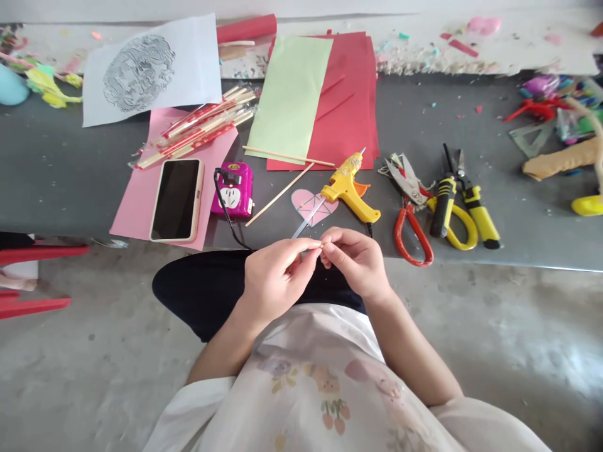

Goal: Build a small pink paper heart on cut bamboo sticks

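Observation:
My left hand and my right hand meet fingertip to fingertip above my lap, near the table edge. Both pinch at one spot; a tiny light-coloured bit shows there, too small to name. Just beyond them lies a pink paper heart with thin dark lines on it. A yellow hot glue gun rests partly over the heart, its clear glue stick pointing back toward my left hand. Two thin wooden sticks, one slanted and one nearly level, lie beyond the heart.
To the left are a phone, a purple power socket with a black cord, and packaged chopsticks. Red paper and green paper lie at the back. Scissors and yellow-black pliers are on the right.

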`<move>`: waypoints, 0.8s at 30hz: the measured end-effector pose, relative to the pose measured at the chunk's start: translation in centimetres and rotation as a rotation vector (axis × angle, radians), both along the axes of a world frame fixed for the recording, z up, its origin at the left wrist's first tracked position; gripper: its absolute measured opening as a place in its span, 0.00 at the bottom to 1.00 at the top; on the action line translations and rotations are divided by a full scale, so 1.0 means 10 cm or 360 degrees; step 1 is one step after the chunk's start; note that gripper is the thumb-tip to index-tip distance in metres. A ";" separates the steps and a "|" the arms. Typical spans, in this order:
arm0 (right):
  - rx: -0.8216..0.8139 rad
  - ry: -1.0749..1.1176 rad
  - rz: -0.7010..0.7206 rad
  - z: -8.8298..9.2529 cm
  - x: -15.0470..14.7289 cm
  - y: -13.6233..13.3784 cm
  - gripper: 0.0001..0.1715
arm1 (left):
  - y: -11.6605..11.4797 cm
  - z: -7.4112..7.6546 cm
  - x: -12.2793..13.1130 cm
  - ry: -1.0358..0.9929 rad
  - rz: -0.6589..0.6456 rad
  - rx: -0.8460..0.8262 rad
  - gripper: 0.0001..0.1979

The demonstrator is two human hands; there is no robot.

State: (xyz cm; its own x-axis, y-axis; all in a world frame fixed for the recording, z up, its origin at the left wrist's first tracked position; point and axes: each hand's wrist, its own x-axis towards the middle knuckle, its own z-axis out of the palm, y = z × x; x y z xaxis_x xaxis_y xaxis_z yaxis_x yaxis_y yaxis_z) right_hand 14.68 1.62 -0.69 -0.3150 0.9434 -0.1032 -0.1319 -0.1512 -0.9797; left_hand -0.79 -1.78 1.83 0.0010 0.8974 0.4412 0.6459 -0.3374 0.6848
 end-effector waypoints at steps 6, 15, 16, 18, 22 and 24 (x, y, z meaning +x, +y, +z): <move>0.0018 -0.0020 0.0024 -0.02 0.02 0.01 0.16 | 0.02 -0.02 -0.01 -0.0015 -0.0054 -0.0092 0.02; 0.0019 -0.0071 0.0037 -0.06 0.06 0.01 0.17 | 0.03 -0.08 -0.02 0.0170 -0.0142 -0.0117 0.03; 0.0027 -0.0086 0.0033 -0.06 0.06 0.00 0.17 | 0.03 -0.08 -0.02 0.0202 -0.0143 -0.0104 0.03; 0.0044 -0.0111 0.0024 -0.05 0.05 0.00 0.17 | 0.03 -0.09 -0.01 0.0295 -0.0133 -0.0079 0.03; 0.0086 -0.0178 0.0007 -0.03 0.05 0.00 0.18 | 0.03 -0.10 0.00 0.0478 -0.0117 -0.0023 0.04; 0.0087 -0.0228 0.0011 -0.04 0.05 0.00 0.20 | 0.03 -0.11 0.00 0.0518 -0.0102 0.0006 0.04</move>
State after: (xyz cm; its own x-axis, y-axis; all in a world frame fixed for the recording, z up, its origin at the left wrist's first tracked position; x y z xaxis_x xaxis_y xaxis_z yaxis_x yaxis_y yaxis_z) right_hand 15.19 1.59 -1.05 -0.3071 0.9468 -0.0963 0.0109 -0.0976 -0.9952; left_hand -0.77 -1.52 0.73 0.1988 0.8893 0.4118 0.8079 -0.3866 0.4449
